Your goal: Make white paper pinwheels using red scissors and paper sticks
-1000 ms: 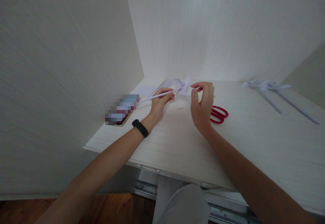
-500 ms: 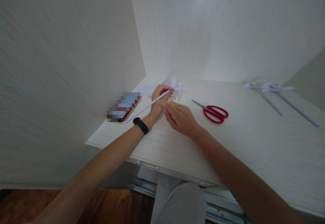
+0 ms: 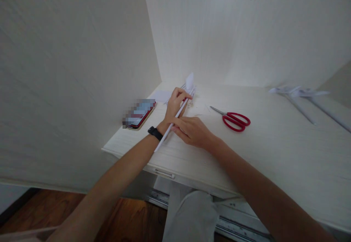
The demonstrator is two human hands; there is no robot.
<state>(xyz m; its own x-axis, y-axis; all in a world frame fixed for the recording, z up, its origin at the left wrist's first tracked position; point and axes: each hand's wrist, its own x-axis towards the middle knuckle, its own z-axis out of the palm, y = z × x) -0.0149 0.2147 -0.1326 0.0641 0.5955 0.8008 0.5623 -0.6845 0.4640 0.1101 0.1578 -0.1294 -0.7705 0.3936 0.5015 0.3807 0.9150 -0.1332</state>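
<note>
A thin white stick, apparently rolled paper (image 3: 163, 140), slants across my left forearm, with white paper petals (image 3: 189, 81) at its far end. My left hand (image 3: 175, 103) is closed round the upper part of the stick, just below the petals. Lower down, my right hand (image 3: 192, 130) pinches the same stick between thumb and fingers, close to my left wrist. A black band (image 3: 155, 133) circles that wrist. Red-handled scissors (image 3: 233, 120) lie to the right of my hands, their blades pointing left.
A phone (image 3: 139, 114) with a blurred screen lies at the left. Behind my left hand are a sheet of paper (image 3: 161, 95) and more thin sticks. Two finished-looking paper flowers with stems (image 3: 300, 108) rest at the far right. The white desk (image 3: 260, 161) has walls behind and left.
The stick has swung to a steeper slant, its lower end moving right and nearer to me. The petals at its top now stand clear above my left hand. The view has shifted slightly.
</note>
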